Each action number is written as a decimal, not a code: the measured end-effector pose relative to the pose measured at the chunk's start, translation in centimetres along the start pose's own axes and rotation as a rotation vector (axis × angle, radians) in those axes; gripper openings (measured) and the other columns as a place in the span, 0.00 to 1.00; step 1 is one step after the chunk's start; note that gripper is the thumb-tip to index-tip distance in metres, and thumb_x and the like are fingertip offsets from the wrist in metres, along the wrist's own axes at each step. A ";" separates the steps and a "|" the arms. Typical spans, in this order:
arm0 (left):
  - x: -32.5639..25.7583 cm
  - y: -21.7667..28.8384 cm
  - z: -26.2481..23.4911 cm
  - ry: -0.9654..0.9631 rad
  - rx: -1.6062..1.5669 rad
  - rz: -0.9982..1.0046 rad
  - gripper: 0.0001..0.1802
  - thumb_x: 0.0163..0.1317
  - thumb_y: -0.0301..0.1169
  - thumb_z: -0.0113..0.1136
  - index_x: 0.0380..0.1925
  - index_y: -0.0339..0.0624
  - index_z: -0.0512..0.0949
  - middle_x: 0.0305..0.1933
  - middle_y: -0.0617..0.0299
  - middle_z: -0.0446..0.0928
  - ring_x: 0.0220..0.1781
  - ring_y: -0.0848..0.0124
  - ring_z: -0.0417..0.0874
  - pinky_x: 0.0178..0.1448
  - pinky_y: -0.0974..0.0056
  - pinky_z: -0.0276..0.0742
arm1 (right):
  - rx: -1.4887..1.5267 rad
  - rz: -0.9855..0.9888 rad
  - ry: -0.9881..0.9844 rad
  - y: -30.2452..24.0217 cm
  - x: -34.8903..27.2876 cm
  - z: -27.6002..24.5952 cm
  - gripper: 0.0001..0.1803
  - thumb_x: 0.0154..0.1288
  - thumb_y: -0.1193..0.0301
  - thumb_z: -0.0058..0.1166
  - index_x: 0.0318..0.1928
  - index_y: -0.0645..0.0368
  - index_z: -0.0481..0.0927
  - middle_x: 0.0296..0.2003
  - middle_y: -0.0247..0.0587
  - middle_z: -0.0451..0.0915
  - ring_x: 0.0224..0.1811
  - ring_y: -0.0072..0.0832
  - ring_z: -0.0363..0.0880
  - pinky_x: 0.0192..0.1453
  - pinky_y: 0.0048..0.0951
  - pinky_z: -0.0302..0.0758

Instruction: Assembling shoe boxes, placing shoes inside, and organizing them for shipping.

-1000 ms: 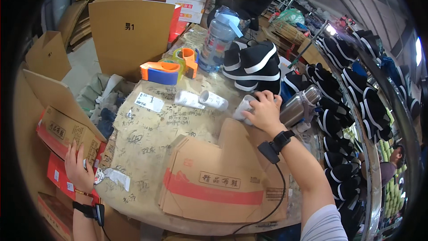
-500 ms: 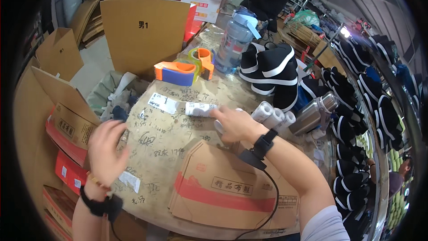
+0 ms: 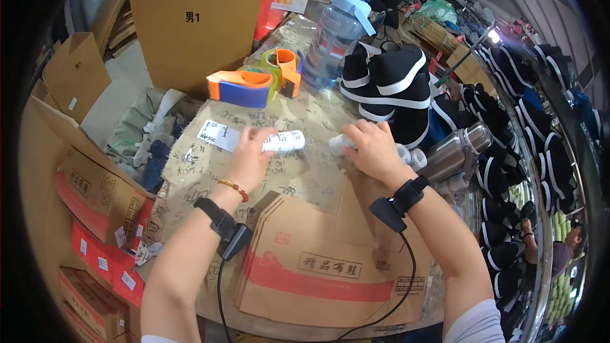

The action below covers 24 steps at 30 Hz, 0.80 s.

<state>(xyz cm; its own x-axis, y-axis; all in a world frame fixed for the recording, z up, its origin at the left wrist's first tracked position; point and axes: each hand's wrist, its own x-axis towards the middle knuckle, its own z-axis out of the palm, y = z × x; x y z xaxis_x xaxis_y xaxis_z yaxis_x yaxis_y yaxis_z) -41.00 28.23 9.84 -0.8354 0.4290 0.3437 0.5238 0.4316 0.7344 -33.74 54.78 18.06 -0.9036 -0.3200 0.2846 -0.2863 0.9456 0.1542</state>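
"Handwriting sprawls across the worn table. Where's the white roll?"

"It lies near the middle; the left hand has its fingers closed around the 9 o'clock end."

"Which way does it point?"

"Its long axis runs nearly 9 to 3, the free end aimed at 3, toward a second roll. Rows of dark print wrap it, too small to read."

"And the right hand?"

"Curled, fingertips gripping that second roll; more rolls sit just beyond, at 3."

"Other writing, counting from the white roll?"

"A hand-marked slip at 9. At 6, flat cartons with a boxed line of dark characters over a red band."

"Further out?"

"Two orange tape dispensers at 11, a jug at 1, black shoes with white soles at 2, a steel flask at 3. Beyond the dispensers, a big carton at 11 bears bold black print."
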 end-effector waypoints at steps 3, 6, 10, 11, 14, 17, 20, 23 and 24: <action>1.5 2.6 -0.8 0.093 -0.107 0.044 0.24 0.52 0.21 0.66 0.49 0.41 0.70 0.48 0.51 0.75 0.53 0.57 0.77 0.52 0.59 0.76 | 0.048 0.045 0.006 1.1 -0.4 0.3 0.26 0.48 0.63 0.68 0.49 0.50 0.76 0.40 0.38 0.77 0.44 0.35 0.78 0.49 0.36 0.64; 2.7 5.5 -0.8 0.096 -0.358 0.060 0.19 0.51 0.21 0.67 0.43 0.40 0.71 0.40 0.55 0.76 0.45 0.61 0.79 0.44 0.61 0.79 | 0.042 0.085 -0.004 0.9 0.1 -0.1 0.28 0.47 0.64 0.68 0.51 0.50 0.76 0.43 0.40 0.76 0.49 0.36 0.75 0.51 0.39 0.63; 2.8 4.4 0.6 0.072 -0.028 0.259 0.25 0.48 0.19 0.66 0.46 0.41 0.69 0.42 0.55 0.76 0.48 0.61 0.79 0.40 0.62 0.82 | 0.078 0.012 0.168 -2.0 1.6 -1.6 0.31 0.47 0.66 0.67 0.55 0.48 0.74 0.50 0.42 0.73 0.56 0.38 0.71 0.55 0.45 0.61; 2.3 4.3 0.8 0.054 -0.061 0.180 0.24 0.47 0.17 0.65 0.46 0.41 0.69 0.43 0.55 0.76 0.48 0.61 0.79 0.41 0.62 0.82 | 0.147 -0.061 0.181 -2.9 1.7 -1.2 0.32 0.47 0.68 0.66 0.56 0.48 0.73 0.50 0.42 0.74 0.54 0.38 0.73 0.54 0.43 0.64; 1.5 2.8 1.1 0.039 -0.090 0.095 0.30 0.46 0.14 0.63 0.51 0.42 0.68 0.47 0.55 0.76 0.52 0.61 0.79 0.48 0.64 0.80 | 0.348 -0.150 0.223 -6.7 2.3 0.0 0.24 0.52 0.69 0.62 0.52 0.51 0.74 0.48 0.44 0.74 0.48 0.40 0.76 0.50 0.41 0.70; 0.6 4.1 -0.1 -0.138 -0.485 -0.037 0.48 0.46 0.14 0.64 0.67 0.51 0.53 0.66 0.50 0.66 0.63 0.59 0.72 0.57 0.60 0.77 | 0.416 -0.087 0.184 -7.3 2.5 2.0 0.15 0.56 0.69 0.60 0.44 0.53 0.75 0.43 0.43 0.77 0.47 0.39 0.76 0.49 0.39 0.69; -1.8 4.9 -2.2 -0.037 -0.394 -0.105 0.52 0.46 0.16 0.66 0.70 0.51 0.50 0.68 0.49 0.62 0.65 0.57 0.69 0.60 0.55 0.74 | 0.287 0.040 0.138 -7.1 3.3 2.2 0.09 0.58 0.66 0.57 0.39 0.53 0.76 0.37 0.39 0.79 0.49 0.37 0.75 0.50 0.41 0.65; -4.6 5.2 -5.8 -0.159 -0.334 -0.166 0.46 0.48 0.21 0.68 0.68 0.49 0.57 0.68 0.53 0.64 0.65 0.60 0.70 0.61 0.56 0.72 | 0.048 0.221 0.306 -4.9 3.8 2.8 0.08 0.57 0.65 0.57 0.33 0.55 0.79 0.39 0.37 0.79 0.51 0.40 0.71 0.54 0.46 0.59; -5.6 5.4 -7.1 -0.274 -0.286 -0.212 0.43 0.49 0.23 0.68 0.66 0.48 0.61 0.68 0.55 0.64 0.66 0.62 0.70 0.61 0.57 0.72 | 0.053 0.218 0.309 -4.7 3.7 2.8 0.08 0.57 0.65 0.57 0.33 0.55 0.79 0.39 0.37 0.79 0.51 0.40 0.71 0.54 0.46 0.59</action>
<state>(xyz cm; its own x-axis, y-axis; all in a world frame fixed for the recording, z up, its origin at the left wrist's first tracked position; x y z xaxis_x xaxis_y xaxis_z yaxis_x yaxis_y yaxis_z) -34.67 22.51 16.07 -0.8241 0.5657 0.0282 0.2462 0.3130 0.9173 -36.58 49.28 15.72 -0.8088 -0.1060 0.5785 -0.1216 0.9925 0.0118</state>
